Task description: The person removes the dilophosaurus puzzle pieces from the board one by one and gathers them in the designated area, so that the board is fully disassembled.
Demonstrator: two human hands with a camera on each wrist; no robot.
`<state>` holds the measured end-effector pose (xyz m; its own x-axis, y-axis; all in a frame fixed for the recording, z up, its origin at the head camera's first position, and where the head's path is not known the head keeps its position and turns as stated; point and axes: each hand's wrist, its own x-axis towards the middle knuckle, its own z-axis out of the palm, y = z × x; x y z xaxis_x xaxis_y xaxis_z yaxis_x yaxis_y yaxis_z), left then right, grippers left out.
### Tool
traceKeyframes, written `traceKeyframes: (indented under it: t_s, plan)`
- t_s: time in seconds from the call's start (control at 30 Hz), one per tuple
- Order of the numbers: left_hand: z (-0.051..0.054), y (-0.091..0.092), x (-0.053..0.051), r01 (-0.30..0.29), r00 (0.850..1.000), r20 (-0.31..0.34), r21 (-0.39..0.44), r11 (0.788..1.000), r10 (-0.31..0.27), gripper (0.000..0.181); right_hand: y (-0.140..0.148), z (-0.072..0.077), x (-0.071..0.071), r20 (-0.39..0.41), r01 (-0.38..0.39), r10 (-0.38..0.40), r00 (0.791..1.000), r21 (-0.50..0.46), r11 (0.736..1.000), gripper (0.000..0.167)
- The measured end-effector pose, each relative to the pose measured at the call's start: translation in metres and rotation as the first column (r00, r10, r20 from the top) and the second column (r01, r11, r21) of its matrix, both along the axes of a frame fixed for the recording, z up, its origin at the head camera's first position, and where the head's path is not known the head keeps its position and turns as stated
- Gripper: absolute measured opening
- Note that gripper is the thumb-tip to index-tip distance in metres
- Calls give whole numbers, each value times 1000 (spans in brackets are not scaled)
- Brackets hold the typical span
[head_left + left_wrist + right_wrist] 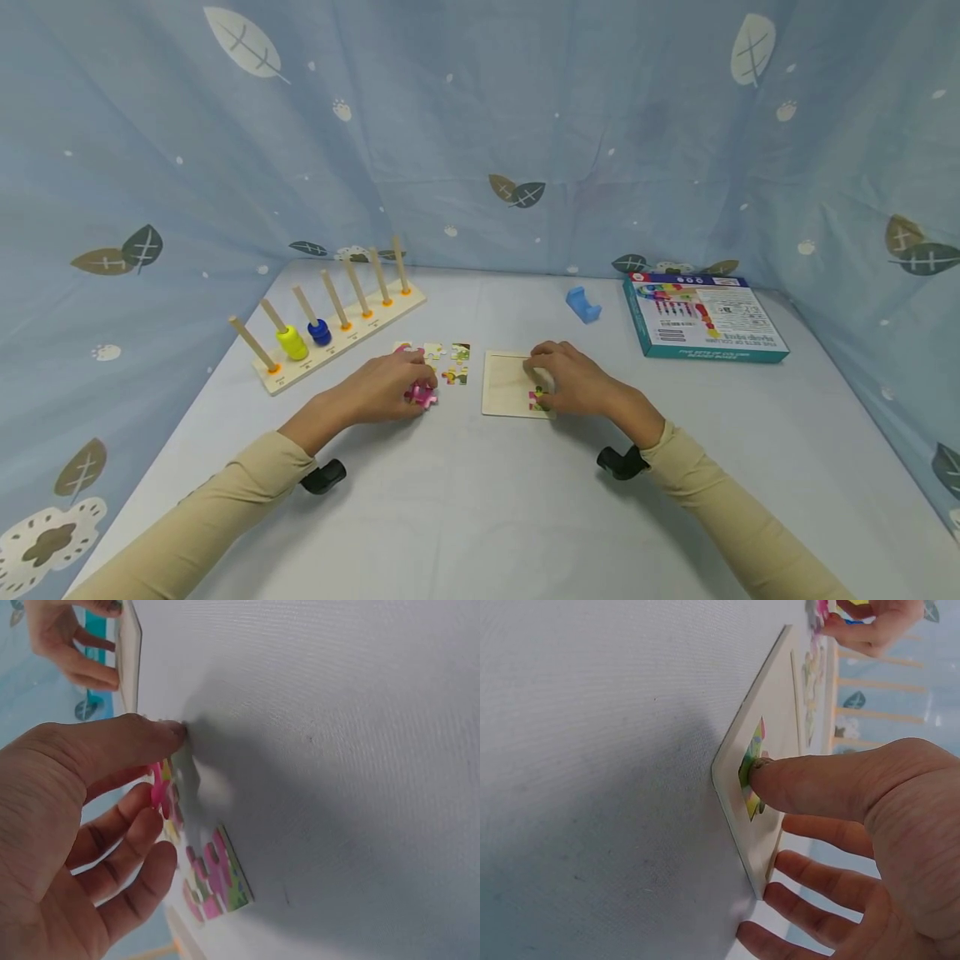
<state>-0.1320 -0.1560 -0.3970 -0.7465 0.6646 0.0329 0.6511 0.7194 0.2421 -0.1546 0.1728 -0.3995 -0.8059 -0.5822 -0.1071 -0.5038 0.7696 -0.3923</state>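
Observation:
My left hand [392,387] pinches a pink jigsaw piece [424,396] between thumb and fingers, just above the table. Beside it lie several loose jigsaw pieces [456,377], and more pink ones [214,874] show under the fingers in the left wrist view. A square wooden puzzle board [504,390] with a raised rim lies flat to the right. My right hand [577,382] rests over its right side. The thumb presses a green and pink piece [751,776] set in the board's near right corner, while the other fingers reach along the board's edge.
A wooden counting rack [352,333] with upright pegs stands at the left, carrying yellow rings [292,342] and blue rings [319,332]. Behind the board sits a light blue plastic block [582,305]. A flat teal game box [705,317] lies at the back right.

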Motion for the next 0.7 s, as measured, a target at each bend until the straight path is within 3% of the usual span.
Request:
traceKeyframes:
  t_s: [0.23, 0.5, 0.7]
  plan:
    - [1, 0, 0, -34, 999, 4, -39, 999, 34, 25, 0, 0, 1, -7, -2, 2, 1000, -1, 1000, 54]
    - [3, -1, 1, -24, 999, 31, -26, 999, 24, 28, 0, -1, 2, -5, -15, 15, 1000, -9, 1000, 54]
    - [6, 9, 1, 8, 1000, 26, 3, 1000, -8, 31, 2, -3, 1, -11, -9, 9, 1000, -5, 1000, 55]
